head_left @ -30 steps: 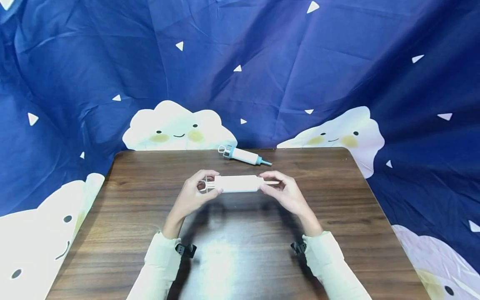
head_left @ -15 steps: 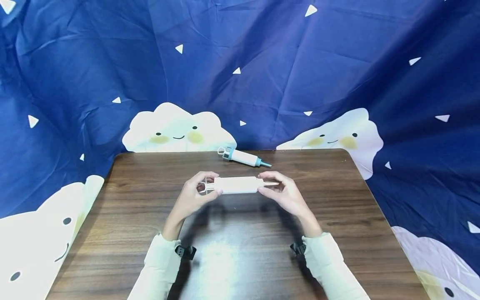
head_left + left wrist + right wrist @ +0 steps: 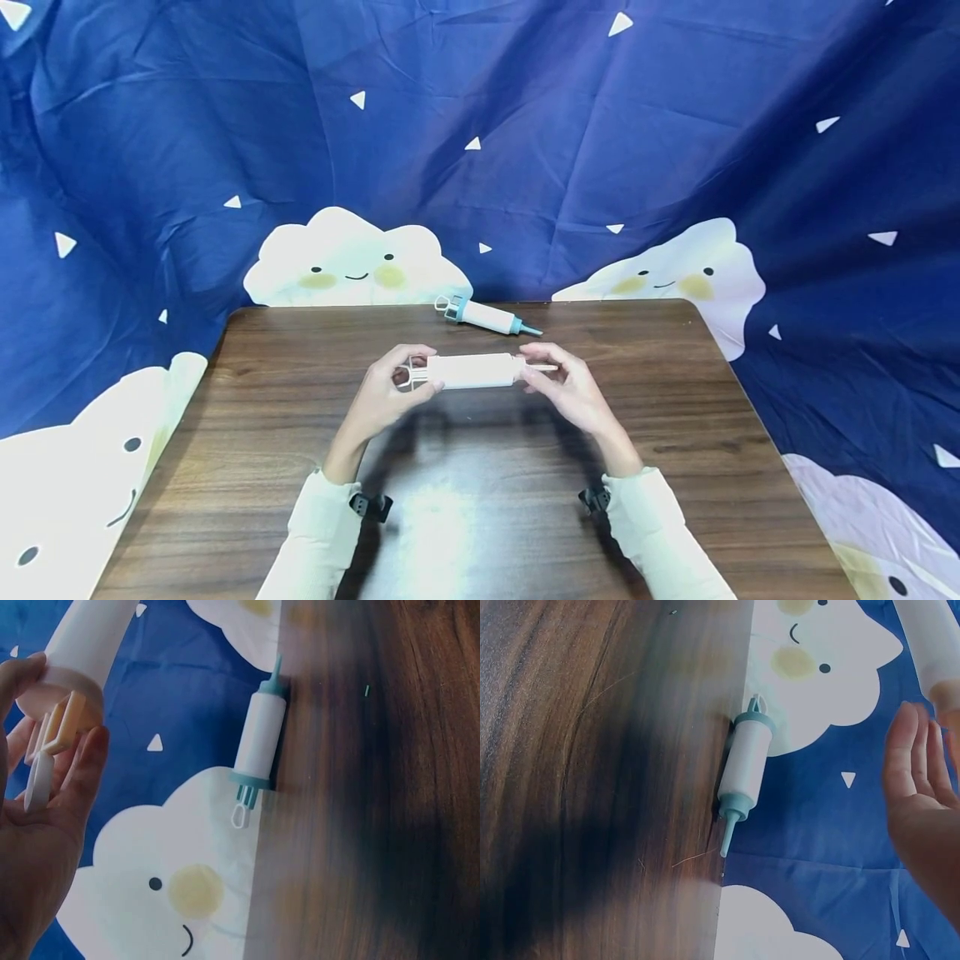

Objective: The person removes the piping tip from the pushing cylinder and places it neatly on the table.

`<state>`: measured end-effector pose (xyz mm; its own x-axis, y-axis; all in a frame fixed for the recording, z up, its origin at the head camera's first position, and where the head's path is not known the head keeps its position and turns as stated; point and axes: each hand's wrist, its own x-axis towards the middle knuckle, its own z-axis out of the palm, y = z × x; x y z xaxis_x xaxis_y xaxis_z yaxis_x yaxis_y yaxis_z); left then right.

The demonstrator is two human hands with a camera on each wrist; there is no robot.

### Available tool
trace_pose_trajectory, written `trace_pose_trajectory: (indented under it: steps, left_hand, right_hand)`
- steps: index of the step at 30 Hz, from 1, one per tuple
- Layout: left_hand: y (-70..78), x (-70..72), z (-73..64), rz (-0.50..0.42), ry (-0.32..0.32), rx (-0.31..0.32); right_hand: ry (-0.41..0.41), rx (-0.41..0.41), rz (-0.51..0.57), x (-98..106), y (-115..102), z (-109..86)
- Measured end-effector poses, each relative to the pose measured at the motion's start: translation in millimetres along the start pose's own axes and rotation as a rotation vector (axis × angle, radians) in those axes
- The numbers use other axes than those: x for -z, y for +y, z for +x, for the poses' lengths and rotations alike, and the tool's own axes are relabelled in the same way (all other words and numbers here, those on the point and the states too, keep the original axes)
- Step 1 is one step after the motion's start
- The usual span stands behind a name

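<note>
A large white syringe (image 3: 472,372) with pale beige end caps is held level above the table. The left hand (image 3: 381,392) grips its ringed plunger end with thumb and fingers; in the left wrist view, the white plunger loop and beige tabs of this syringe (image 3: 88,645) lie among the fingers of that hand (image 3: 46,847). At the nozzle end, the right hand (image 3: 576,396) pinches the cap, and the thin nozzle points right. The right wrist view shows only part of this hand (image 3: 926,806) against the syringe (image 3: 934,641), the contact being partly cut off.
A second syringe (image 3: 487,317), white with teal ends, lies near the far edge of the brown wooden table (image 3: 300,358), beyond the hands. Behind the table hangs a blue curtain (image 3: 480,108) printed with clouds and triangles.
The right thumb and fingers have shifted slightly along the nozzle-end cap. The syringe and left hand stay nearly in place; the whole head view has drifted a little downward.
</note>
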<state>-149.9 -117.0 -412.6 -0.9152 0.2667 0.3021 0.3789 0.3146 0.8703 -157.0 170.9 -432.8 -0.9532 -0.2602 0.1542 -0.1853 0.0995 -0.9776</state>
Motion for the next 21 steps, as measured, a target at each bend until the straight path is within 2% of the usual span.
trace_pose_trajectory:
  steps: [3, 9, 14, 21]
  left_hand:
    - [-1.4, -0.3, -0.5, -0.007, -0.002, -0.002]
    - [-2.3, -0.5, -1.3, -0.012, 0.000, -0.007]
    - [-2.0, -0.4, -0.7, 0.003, -0.006, -0.007]
    - [-1.1, 0.1, -1.3, 0.004, 0.000, -0.006]
  right_hand:
    - [-0.002, -0.017, 0.010, 0.2, 3.8, -1.0]
    - [-0.023, 0.043, 0.026, 1.0, 7.7, -0.9]
    - [-0.022, 0.012, 0.013, -1.4, -4.0, -3.3]
    - [-0.033, 0.015, -0.009, -3.9, -16.8, -4.1]
